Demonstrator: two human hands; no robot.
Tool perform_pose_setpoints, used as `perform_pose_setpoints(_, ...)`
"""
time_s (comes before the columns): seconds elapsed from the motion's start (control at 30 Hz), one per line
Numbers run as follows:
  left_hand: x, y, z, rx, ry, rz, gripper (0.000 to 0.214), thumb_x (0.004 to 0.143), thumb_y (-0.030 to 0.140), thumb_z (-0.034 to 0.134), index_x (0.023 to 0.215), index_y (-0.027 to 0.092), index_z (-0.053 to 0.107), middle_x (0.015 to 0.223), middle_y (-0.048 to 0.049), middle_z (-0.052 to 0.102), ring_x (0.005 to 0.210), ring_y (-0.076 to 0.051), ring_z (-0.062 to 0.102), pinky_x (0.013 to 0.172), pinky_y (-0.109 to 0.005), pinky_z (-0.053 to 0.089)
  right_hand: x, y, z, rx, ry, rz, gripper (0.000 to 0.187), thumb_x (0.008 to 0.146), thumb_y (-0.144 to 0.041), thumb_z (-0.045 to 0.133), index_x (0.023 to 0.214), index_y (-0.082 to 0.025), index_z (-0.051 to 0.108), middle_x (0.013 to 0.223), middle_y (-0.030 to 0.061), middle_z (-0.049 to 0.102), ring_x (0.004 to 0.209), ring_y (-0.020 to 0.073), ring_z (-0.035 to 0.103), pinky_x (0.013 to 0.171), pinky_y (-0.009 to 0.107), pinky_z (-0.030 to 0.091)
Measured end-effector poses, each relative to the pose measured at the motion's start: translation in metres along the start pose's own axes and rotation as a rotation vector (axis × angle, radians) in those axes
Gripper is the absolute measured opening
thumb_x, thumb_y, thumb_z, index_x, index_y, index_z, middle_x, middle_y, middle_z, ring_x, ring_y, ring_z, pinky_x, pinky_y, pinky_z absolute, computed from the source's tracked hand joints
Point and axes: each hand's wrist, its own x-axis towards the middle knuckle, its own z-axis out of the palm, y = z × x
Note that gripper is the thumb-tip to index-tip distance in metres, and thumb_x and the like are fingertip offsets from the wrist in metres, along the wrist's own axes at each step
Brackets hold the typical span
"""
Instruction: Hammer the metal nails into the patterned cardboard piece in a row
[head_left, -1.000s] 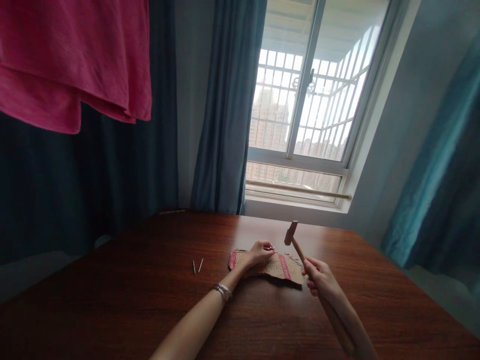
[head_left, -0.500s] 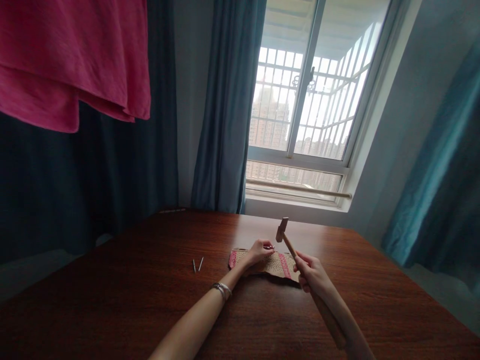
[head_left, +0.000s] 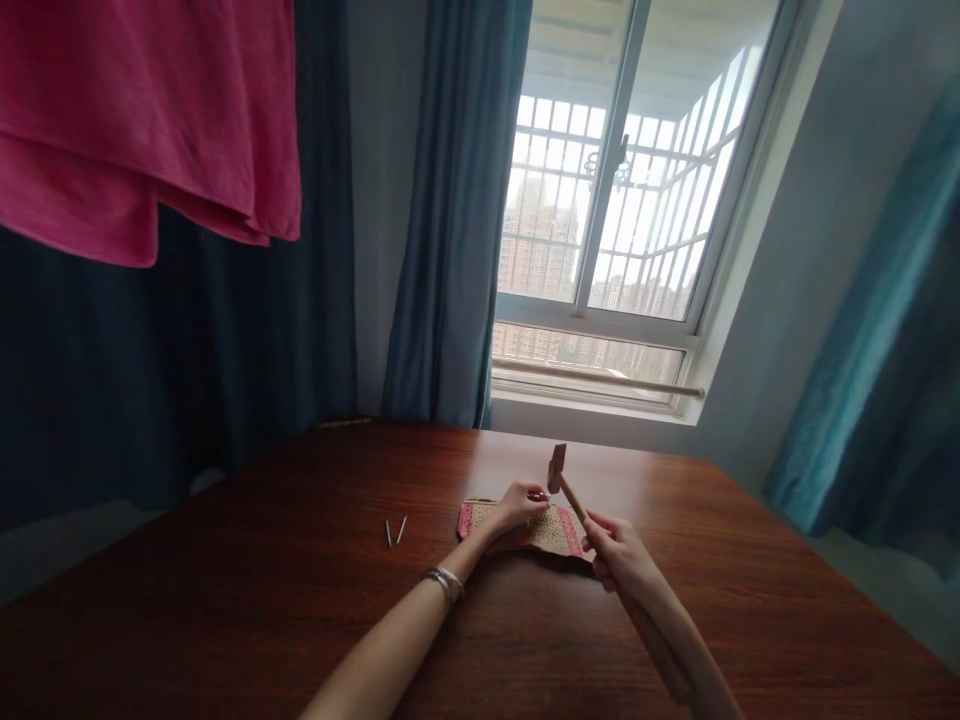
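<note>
My right hand (head_left: 616, 552) is wrapped round the wooden handle of a hammer (head_left: 574, 500), whose head is up and to the left, close to my left hand. My left hand (head_left: 519, 505) rests over a tan piece (head_left: 553, 530) with pink bands and many small dark marks, perhaps leather or card. Its fingers are pinched together, and what they hold, if anything, is mostly hidden; a dark reddish bit shows at the fingertips. The tan piece lies on the table with a wavy near edge.
Two thin metal rods (head_left: 396, 531) lie on the brown wooden table (head_left: 300, 600), left of the tan piece. Behind the table are blue curtains (head_left: 457, 220) and a barred window (head_left: 600, 200). A pink cloth (head_left: 150, 120) hangs at the upper left.
The hammer head has come down and slightly left, nearer my left hand, as my right hand shifted a little. My left hand has stayed in place.
</note>
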Motion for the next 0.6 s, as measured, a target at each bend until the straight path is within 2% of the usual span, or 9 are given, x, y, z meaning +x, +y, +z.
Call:
perform_pose_setpoints(0.1,-0.0003,0.0009,-0.0003,-0.008,0.004,0.004,0.022,0.068,0.028,0.057,0.076,0.009,0.066,0.073,-0.0038,0.065,0.069,-0.015,0.056,0.059,-0.021,0.038,-0.0002,0.0002,0.0017,0.019,0.021,-0.011,0.048,0.075,-0.048,0.047,0.112,-0.017,0.05,0.063,-0.0055,0.047,0.03,0.0027,0.035,0.025,0.016,0.027)
perform_pose_setpoints(0.27,-0.001,0.0018,-0.0007,0.008,-0.009,-0.001,0.023,0.068,0.028,0.057,0.077,0.009,0.066,0.072,-0.0032,0.064,0.066,-0.014,0.055,0.058,-0.021,0.037,0.0009,-0.001,0.0031,-0.037,-0.021,0.003,0.048,0.075,-0.048,0.047,0.11,-0.015,0.051,0.064,-0.0043,0.048,0.031,0.0031,0.037,0.024,0.016,0.028)
perform_pose_setpoints(0.43,0.0004,-0.0011,0.0001,0.008,0.015,0.016,0.022,0.067,0.029,0.058,0.074,0.009,0.065,0.071,-0.0037,0.064,0.065,-0.014,0.055,0.056,-0.021,0.037,0.0022,-0.0054,0.0026,0.052,0.048,0.025,0.052,0.074,-0.047,0.05,0.116,-0.016,0.046,0.065,-0.0048,0.048,0.032,0.0027,0.036,0.025,0.015,0.027)
perform_pose_setpoints(0.6,0.0001,-0.0017,-0.0009,-0.013,-0.015,0.019,0.021,0.066,0.026,0.058,0.079,0.01,0.064,0.074,-0.0034,0.064,0.067,-0.014,0.056,0.058,-0.02,0.039,0.0017,-0.0059,0.0012,0.075,0.054,0.009,0.053,0.074,-0.047,0.051,0.115,-0.016,0.046,0.064,-0.0049,0.047,0.033,0.0033,0.037,0.025,0.015,0.027)
